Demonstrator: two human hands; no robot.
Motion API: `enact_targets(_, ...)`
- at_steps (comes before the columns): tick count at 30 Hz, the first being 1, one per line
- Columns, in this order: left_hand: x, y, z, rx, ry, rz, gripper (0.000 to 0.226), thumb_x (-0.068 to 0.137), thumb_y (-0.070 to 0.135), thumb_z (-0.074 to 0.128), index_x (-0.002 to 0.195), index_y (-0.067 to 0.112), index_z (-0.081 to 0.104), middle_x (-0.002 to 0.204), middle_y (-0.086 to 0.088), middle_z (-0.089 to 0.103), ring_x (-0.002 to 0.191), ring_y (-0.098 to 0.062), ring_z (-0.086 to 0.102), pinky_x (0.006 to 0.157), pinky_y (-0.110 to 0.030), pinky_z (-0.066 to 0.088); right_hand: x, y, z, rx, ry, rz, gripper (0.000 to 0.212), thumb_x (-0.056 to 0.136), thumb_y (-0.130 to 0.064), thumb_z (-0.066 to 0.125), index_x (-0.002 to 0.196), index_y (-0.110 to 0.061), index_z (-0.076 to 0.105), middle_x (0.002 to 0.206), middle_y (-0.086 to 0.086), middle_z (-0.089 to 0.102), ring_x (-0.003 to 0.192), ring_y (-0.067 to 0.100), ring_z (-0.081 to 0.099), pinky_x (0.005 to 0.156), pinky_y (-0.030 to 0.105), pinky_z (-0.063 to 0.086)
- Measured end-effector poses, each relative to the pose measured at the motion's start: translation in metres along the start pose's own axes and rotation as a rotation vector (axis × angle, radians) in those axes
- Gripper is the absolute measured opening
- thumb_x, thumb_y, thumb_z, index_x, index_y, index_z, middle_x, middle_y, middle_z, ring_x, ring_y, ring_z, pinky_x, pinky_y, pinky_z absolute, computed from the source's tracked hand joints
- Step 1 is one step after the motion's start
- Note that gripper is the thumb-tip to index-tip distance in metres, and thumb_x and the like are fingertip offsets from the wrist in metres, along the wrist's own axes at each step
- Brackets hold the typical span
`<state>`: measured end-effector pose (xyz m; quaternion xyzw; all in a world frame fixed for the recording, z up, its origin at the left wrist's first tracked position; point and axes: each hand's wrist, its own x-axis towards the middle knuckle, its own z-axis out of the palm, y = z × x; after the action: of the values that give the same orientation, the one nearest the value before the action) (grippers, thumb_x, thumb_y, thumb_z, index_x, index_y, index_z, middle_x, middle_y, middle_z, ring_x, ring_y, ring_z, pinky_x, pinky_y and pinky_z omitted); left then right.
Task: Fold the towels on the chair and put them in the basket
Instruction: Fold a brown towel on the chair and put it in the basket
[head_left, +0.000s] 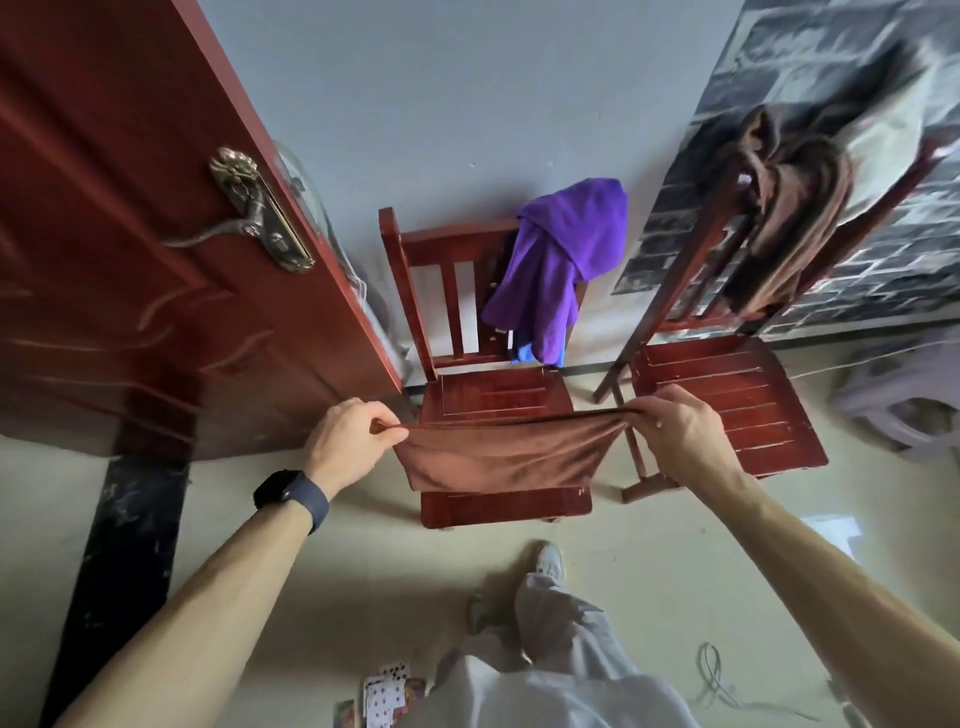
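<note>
1. Pale trousers (561, 665) and a light shoe (550, 561) fill the bottom of the view, with playing cards (384, 696) scattered on the floor just beside them.
2. Both bare forearms reach forward, and a dark watch (293, 496) sits on the left wrist.
3. The left hand (348, 441) pinches one top corner of a brown towel (504, 457) between its thumb and curled fingers.
4. The right hand (680, 431) pinches the opposite top corner the same way, so the upper edge runs taut between the two hands.
5. The brown towel hangs in the air over the seat of the middle chair (498, 395), and its lower edge hides part of that seat.
6. A purple towel (566, 260) is draped over the right side of that chair's back, with a bit of blue cloth (522, 353) showing beneath it.
7. A second chair (727, 395) stands just to the right, turned at an angle, with a dark brown towel (789, 208) heaped over its back.
8. A red-brown door (130, 260) with a brass handle (249, 218) stands at the left.
</note>
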<state>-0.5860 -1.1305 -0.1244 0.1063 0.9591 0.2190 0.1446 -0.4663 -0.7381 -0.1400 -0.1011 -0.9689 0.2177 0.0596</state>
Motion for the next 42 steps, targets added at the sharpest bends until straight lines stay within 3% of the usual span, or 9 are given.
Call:
enact_targets(3,0.000,-0.003,-0.009,0.133,0.148,0.159,0.010,0.084,0.039,0.076,0.084,0.028,0.074,0.102,0.010,0.059,0.091,-0.014,0.057,0.074,-0.033,0.051,0.012,0.003,-0.006,-0.081,0.057,-0.127,0.016,0.086,-0.018,0.079,0.101,-0.012,0.079,0.100,0.009,0.065,0.079,0.032,0.067,0.070,0.043,0.061)
enact_targets(6,0.002,-0.003,-0.018,0.335,0.269,0.339,0.014,0.084,0.035,0.076,0.083,0.022,0.071,0.087,0.004,0.069,0.081,-0.022,0.063,0.065,-0.033,0.049,0.020,0.003,-0.008,-0.137,0.069,-0.203,0.016,0.089,-0.016,0.074,0.104,-0.011,0.078,0.091,0.007,0.070,0.080,0.034,0.066,0.066,0.048,0.060)
enact_targets(9,0.006,-0.009,-0.023,0.431,0.275,0.384,0.018,0.078,0.032,0.082,0.077,0.019,0.070,0.071,0.000,0.069,0.070,-0.026,0.063,0.058,-0.033,0.048,0.023,0.003,-0.005,-0.175,0.034,-0.250,0.025,0.094,-0.027,0.061,0.104,-0.009,0.075,0.084,0.007,0.067,0.079,0.034,0.064,0.059,0.048,0.059)
enact_targets(15,0.008,-0.036,-0.009,0.461,0.237,0.409,0.017,0.074,0.021,0.086,0.075,0.014,0.071,0.064,-0.003,0.065,0.064,-0.030,0.060,0.052,-0.036,0.048,0.012,0.001,0.000,-0.220,0.046,-0.489,0.036,0.101,-0.036,0.051,0.089,-0.010,0.073,0.075,0.001,0.061,0.067,0.024,0.059,0.051,0.035,0.055)
enact_targets(21,-0.015,-0.051,0.035,0.417,0.156,0.466,0.014,0.073,0.015,0.086,0.079,0.015,0.073,0.065,0.000,0.065,0.062,-0.027,0.060,0.052,-0.033,0.045,-0.017,0.021,0.024,-0.209,-0.057,-0.461,0.024,0.094,-0.032,0.066,0.081,-0.012,0.070,0.071,0.000,0.058,0.063,0.023,0.056,0.049,0.034,0.053)
enact_targets(24,-0.021,-0.056,0.053,0.402,0.096,0.447,0.016,0.072,0.018,0.087,0.080,0.018,0.073,0.067,0.001,0.065,0.063,-0.026,0.061,0.055,-0.032,0.046,-0.027,0.033,0.038,-0.258,-0.177,-0.396,0.011,0.082,-0.013,0.081,0.088,-0.011,0.072,0.075,0.002,0.061,0.067,0.025,0.058,0.046,0.035,0.054)
enact_targets(28,-0.002,-0.052,0.063,0.355,0.108,0.369,0.015,0.073,0.015,0.085,0.081,0.017,0.073,0.070,-0.001,0.068,0.066,-0.028,0.061,0.059,-0.032,0.049,0.000,0.046,0.051,-0.250,-0.328,-0.252,0.044,0.055,-0.018,0.098,0.082,-0.022,0.063,0.074,-0.006,0.053,0.070,0.023,0.056,0.050,0.040,0.056)
enact_targets(33,0.041,-0.047,0.065,0.370,0.151,0.257,0.010,0.078,0.016,0.081,0.087,0.016,0.076,0.075,-0.004,0.071,0.072,-0.031,0.062,0.061,-0.036,0.048,0.049,0.035,0.058,-0.264,-0.244,-0.180,0.007,0.087,-0.016,0.075,0.090,-0.011,0.071,0.079,0.006,0.061,0.080,0.034,0.060,0.058,0.047,0.058)
enact_targets(42,0.072,-0.048,0.073,0.362,0.231,0.245,0.006,0.084,0.023,0.076,0.089,0.021,0.075,0.077,0.000,0.070,0.076,-0.028,0.061,0.066,-0.037,0.045,0.074,0.040,0.075,-0.241,-0.142,-0.114,0.013,0.093,-0.020,0.067,0.098,-0.009,0.073,0.085,0.008,0.065,0.081,0.036,0.060,0.059,0.045,0.057)
